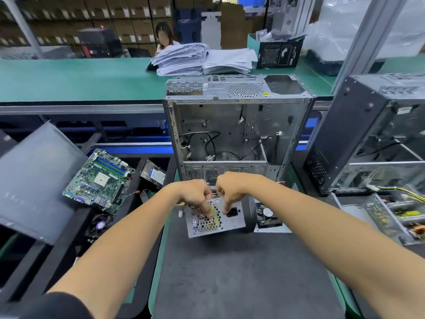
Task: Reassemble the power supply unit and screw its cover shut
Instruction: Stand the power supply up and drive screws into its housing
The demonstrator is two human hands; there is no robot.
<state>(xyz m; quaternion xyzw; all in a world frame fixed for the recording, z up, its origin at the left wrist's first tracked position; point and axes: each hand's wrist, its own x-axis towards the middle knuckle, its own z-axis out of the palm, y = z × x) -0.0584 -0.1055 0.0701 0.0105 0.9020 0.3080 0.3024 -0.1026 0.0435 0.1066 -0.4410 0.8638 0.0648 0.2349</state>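
Head view: the power supply unit is seen on the dark mat, just in front of the opened computer case, with its perforated grille face turned to the camera. The left hand is laid on the upper left part of the unit, its fingers curled down against the grille. The right hand is held over the upper edge, fingers bent, one finger pointed down beside the black power socket. Whether something small is pinched cannot be told. A small fan lies just to the right, and a motherboard is placed at the left.
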